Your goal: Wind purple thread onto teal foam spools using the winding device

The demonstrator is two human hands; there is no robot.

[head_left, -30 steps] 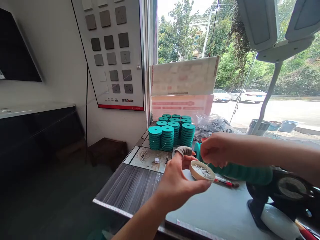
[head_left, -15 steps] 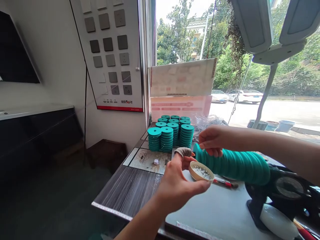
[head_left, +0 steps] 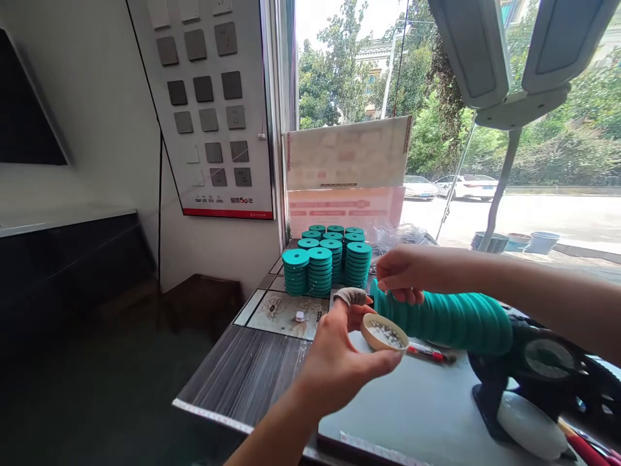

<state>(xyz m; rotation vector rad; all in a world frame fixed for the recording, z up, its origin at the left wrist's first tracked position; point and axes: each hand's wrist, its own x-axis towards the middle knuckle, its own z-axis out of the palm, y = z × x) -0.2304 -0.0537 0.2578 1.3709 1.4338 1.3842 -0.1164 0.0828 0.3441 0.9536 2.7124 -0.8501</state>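
Note:
My left hand, with a grey wrap on one finger, holds a small round tray of tiny shiny pieces between thumb and fingers. Just above and to the right, my right hand has its fingers pinched together at the left end of a long row of green discs. Whatever the pinch holds is too small to make out. The row lies sideways on a black machine. Stacks of green spools stand behind my left hand.
A red-handled brush lies under the row. A white rounded object is near the machine's base. A small white piece sits on the table. A grey lamp hangs at the upper right; clear plastic lies by the window.
The whole view has shifted slightly, so most things appear a little further left. Both hands keep nearly the same place beside the tray and the green row.

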